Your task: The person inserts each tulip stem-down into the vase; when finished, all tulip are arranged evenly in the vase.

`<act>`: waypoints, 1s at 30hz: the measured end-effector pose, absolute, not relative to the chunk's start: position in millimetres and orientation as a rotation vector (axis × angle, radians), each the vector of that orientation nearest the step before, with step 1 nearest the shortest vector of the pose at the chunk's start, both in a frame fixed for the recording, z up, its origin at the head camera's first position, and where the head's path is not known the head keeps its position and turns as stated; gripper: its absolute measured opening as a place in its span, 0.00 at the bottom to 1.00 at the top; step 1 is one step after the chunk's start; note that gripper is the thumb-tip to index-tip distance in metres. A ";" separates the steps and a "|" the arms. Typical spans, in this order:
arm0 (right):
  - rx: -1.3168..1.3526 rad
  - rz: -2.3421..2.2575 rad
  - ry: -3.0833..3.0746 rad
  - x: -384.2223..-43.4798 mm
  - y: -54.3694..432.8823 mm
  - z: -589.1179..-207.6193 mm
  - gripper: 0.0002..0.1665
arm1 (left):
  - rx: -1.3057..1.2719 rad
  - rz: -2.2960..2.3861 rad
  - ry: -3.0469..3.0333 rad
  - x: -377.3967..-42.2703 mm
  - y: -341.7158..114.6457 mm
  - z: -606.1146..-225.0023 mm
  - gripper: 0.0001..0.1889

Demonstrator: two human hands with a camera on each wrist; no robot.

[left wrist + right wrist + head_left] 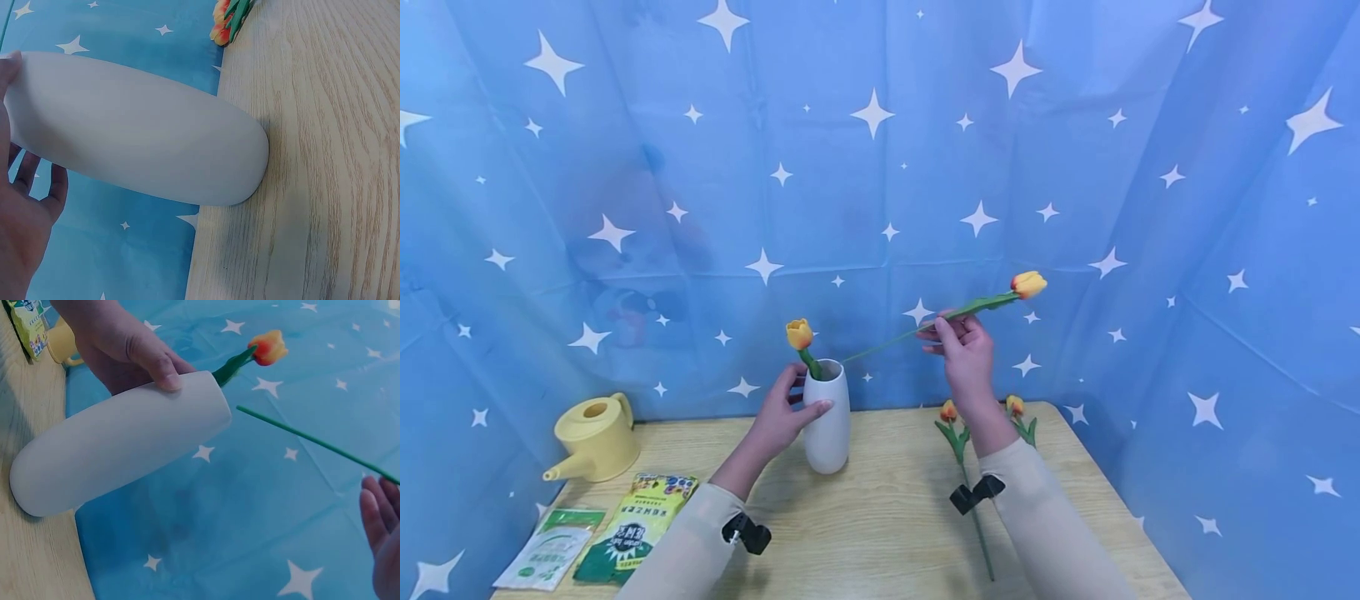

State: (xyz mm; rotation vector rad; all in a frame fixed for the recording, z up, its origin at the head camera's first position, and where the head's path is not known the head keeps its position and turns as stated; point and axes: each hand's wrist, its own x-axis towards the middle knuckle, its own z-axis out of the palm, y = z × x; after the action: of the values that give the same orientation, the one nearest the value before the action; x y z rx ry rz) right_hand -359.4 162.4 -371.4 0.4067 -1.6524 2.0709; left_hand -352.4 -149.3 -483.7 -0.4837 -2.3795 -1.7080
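A white vase (827,437) stands upright on the table, and my left hand (784,414) grips it near the top, thumb on the near side. One yellow-orange tulip (800,334) leans left out of its mouth. My right hand (968,360) pinches a second tulip (1028,284) by its green stem, the bloom pointing up and to the right. In the right wrist view, the bare end of that stem (312,439) is just beyond the vase's rim, apart from it. The left wrist view shows the vase's base (244,156) on the wood.
Two more tulips lie on the wooden table (887,517) at the right; one bloom (949,410) shows left of my right forearm, the other (1015,406) behind it. At the left are a yellow watering can (602,442), a green-yellow bag (636,529) and a white-green packet (550,550). A starry blue curtain (850,200) hangs behind.
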 end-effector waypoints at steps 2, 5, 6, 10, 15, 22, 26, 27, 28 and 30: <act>0.430 2.058 -1.669 -361.7 157.7 -369.1 0.08 | -0.483 -1.704 -2.381 -352.7 -149.4 -484.1 0.36; 0.479 2.021 -1.715 -367.0 151.3 -367.5 0.10 | -0.478 -1.705 -2.382 -352.9 -149.3 -484.1 0.35; 0.493 2.006 -1.732 -368.3 149.1 -366.8 0.10 | -0.479 -1.706 -2.382 -353.0 -149.3 -484.3 0.35; 0.549 1.945 -1.792 -371.6 140.6 -363.9 0.08 | -0.489 -1.711 -2.375 -353.7 -149.4 -485.4 0.35; 0.593 1.888 -1.834 -374.6 130.1 -361.5 0.07 | -0.498 -1.713 -2.365 -353.7 -149.1 -485.5 0.35; 0.639 1.831 -1.871 -379.6 115.7 -362.5 0.06 | -0.506 -1.719 -2.358 -352.5 -149.0 -484.8 0.35; 0.657 1.808 -1.935 -381.6 107.6 -363.0 0.06 | -0.503 -1.725 -2.355 -351.8 -149.0 -483.2 0.34; 0.661 1.802 -1.953 -381.8 105.6 -363.2 0.07 | -0.500 -1.726 -2.355 -351.5 -148.8 -482.6 0.34; 0.668 1.795 -1.970 -381.9 103.5 -363.3 0.07 | -0.496 -1.727 -2.356 -351.4 -148.7 -482.1 0.34; 0.671 1.784 -1.999 -382.9 99.5 -364.2 0.08 | -0.490 -1.731 -2.357 -351.2 -148.5 -481.3 0.34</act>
State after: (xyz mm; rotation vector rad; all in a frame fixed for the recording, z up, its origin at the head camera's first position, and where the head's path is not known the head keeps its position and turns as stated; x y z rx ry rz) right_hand -382.9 99.5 -364.2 0.6707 -1.9994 1.7843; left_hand -351.2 -148.5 -481.3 -0.4896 -2.3573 -1.7311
